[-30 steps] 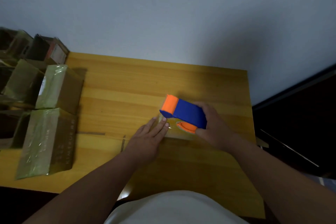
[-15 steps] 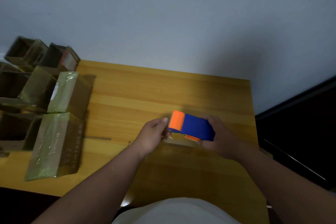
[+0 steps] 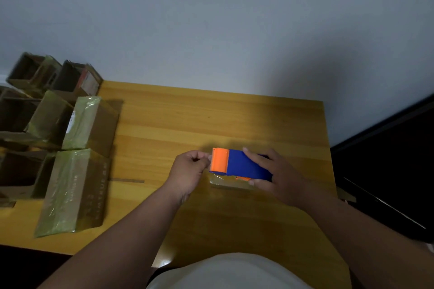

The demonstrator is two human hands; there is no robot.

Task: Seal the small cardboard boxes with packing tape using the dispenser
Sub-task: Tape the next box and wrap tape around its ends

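- Pale printed lettering was seen running along the side face of the nearest taped cardboard box (image 3: 77,191) at the left of the wooden table (image 3: 187,119); the characters were too faint and blurred to be read.
- A white label (image 3: 70,123) was noted on the taped box behind it (image 3: 92,122); its print was too small to be made out.
- A reddish and white label (image 3: 89,82) was seen on an open box at the back left (image 3: 77,78); no words could be read on it.
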